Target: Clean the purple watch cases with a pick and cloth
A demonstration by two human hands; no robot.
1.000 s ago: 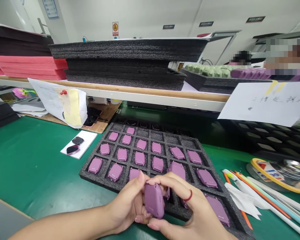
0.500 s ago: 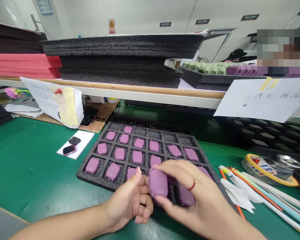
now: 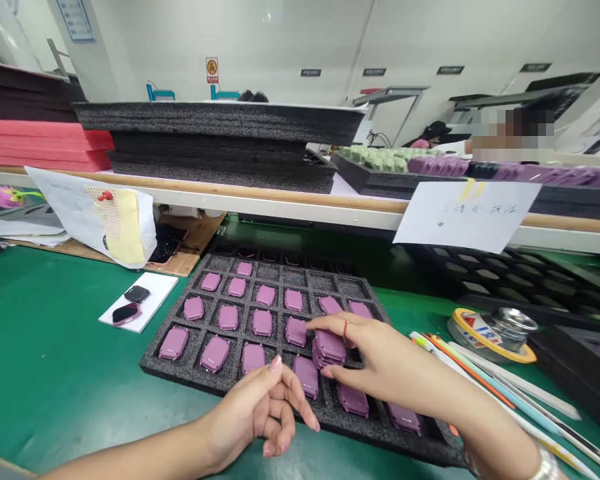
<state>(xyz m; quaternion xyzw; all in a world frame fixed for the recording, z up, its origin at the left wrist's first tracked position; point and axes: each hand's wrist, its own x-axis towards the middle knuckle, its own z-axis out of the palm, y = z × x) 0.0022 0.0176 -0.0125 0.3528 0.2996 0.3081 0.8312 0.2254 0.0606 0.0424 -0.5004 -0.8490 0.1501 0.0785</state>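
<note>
A black foam tray (image 3: 180, 369) with square compartments lies on the green table, many of them holding purple watch cases. Between the thumb and fingers of my right hand (image 3: 375, 353) is one purple watch case (image 3: 329, 348), low over the tray right of centre. Whether it touches the compartment beneath cannot be made out. My left hand (image 3: 265, 410) rests palm up at the tray's front edge, fingers loosely bent and apart, holding nothing. Nearest to it is another watch case (image 3: 253, 359) in the front row.
Two dark-faced watch pieces (image 3: 133, 303) lie on a white pad (image 3: 153, 308) at left. Right of the tray are several sticks and pens (image 3: 485, 380) and a yellow-rimmed round container (image 3: 495, 333). Black foam sheets (image 3: 220, 147) load the shelf (image 3: 260, 200); a co-worker (image 3: 525, 127) sits beyond.
My right hand has carried the watch case away from my left hand, down to the tray. My left hand's fingers have spread a little. The camera view has shifted right and up.
</note>
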